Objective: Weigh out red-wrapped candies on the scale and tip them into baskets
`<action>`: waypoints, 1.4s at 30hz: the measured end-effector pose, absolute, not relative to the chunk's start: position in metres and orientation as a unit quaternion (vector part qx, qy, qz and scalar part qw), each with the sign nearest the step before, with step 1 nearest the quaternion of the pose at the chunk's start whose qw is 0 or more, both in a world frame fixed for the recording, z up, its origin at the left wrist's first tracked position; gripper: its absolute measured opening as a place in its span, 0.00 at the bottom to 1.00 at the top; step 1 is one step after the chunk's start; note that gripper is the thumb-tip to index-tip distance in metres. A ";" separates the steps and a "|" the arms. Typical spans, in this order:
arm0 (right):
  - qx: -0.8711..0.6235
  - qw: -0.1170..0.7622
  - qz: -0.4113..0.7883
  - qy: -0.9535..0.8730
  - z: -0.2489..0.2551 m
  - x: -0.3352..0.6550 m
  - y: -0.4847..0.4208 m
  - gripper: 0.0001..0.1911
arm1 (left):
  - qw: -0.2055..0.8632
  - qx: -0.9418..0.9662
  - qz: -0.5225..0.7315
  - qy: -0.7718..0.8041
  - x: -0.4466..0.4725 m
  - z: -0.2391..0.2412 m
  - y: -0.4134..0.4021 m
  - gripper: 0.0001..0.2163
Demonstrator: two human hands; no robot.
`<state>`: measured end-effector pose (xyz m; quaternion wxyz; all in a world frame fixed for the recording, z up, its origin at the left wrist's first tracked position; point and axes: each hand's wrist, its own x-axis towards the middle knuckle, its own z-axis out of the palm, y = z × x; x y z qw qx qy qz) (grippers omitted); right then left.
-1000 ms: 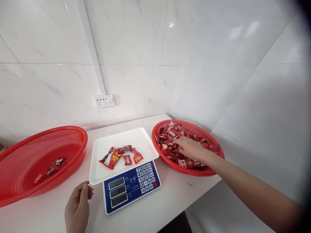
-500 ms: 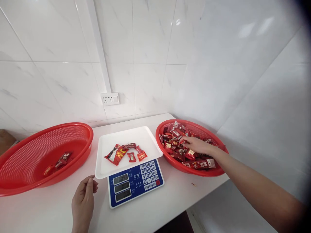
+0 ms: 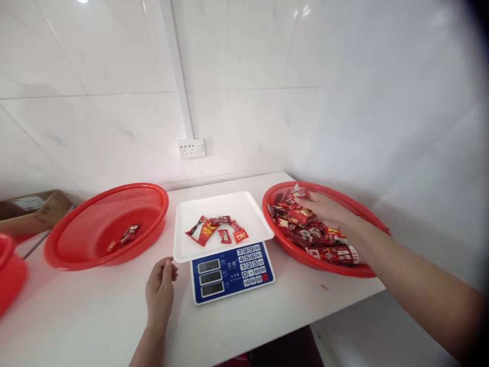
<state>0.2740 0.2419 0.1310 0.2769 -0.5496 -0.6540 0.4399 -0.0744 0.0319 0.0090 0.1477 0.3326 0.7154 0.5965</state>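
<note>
My right hand (image 3: 324, 210) lies in the red basket (image 3: 367, 269) on the right, fingers curled over the heap of red wrapped candies (image 3: 305, 235); whether it grips one I cannot make out. My left hand (image 3: 160, 290) rests on the white counter just left of the blue scale (image 3: 231, 270), fingers loosely curled, thumb and forefinger close together near the corner of the white scale tray (image 3: 198, 244). Several red candy packets (image 3: 216, 230) lie on that tray.
A second red basket (image 3: 95, 250) at the left holds a few candies (image 3: 128, 234). Part of another red basket (image 3: 9, 270) shows at the far left edge. A cardboard box (image 3: 34, 211) sits behind. A wall socket (image 3: 191, 148) is above the counter. The counter edge runs near the right basket.
The view has swung left, bringing more of the left side into sight. My right hand has moved toward the far side of the candy heap. My left hand stays beside the scale.
</note>
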 end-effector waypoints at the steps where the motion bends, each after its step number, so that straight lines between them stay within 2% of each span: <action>1: -0.537 0.281 0.462 -0.648 0.133 0.260 0.240 0.12 | 0.151 0.334 0.606 0.706 -0.074 0.008 0.032 0.17; 5: -0.463 0.276 0.494 -0.682 0.138 0.193 0.230 0.08 | 0.152 0.335 0.620 0.692 -0.075 0.006 0.031 0.16; 13: -0.438 0.246 0.421 -0.755 0.111 0.106 0.235 0.08 | 0.152 0.331 0.639 0.678 -0.077 0.004 0.028 0.15; 23: -0.475 0.270 0.405 -0.733 0.128 0.162 0.203 0.14 | 0.163 0.336 0.653 0.659 -0.072 0.007 0.026 0.13; 26: -0.484 0.280 0.429 -0.710 0.117 0.192 0.179 0.19 | 0.159 0.336 0.655 0.658 -0.071 0.008 0.025 0.12; 31: -0.485 0.240 0.516 -0.663 0.075 0.221 0.142 0.28 | 0.145 0.342 0.653 0.660 -0.073 0.007 0.026 0.12; 35: -0.469 0.164 0.545 -0.675 0.054 0.216 0.120 0.26 | 0.116 0.359 0.645 0.664 -0.065 0.008 0.021 0.12; 39: -0.391 0.089 0.549 -0.733 0.053 0.199 0.102 0.18 | 0.129 0.561 0.547 0.608 -0.034 0.019 0.006 0.11; 42: -0.307 0.075 0.532 -0.786 0.053 0.185 0.092 0.14 | 0.189 0.699 0.442 0.529 -0.005 0.028 -0.001 0.17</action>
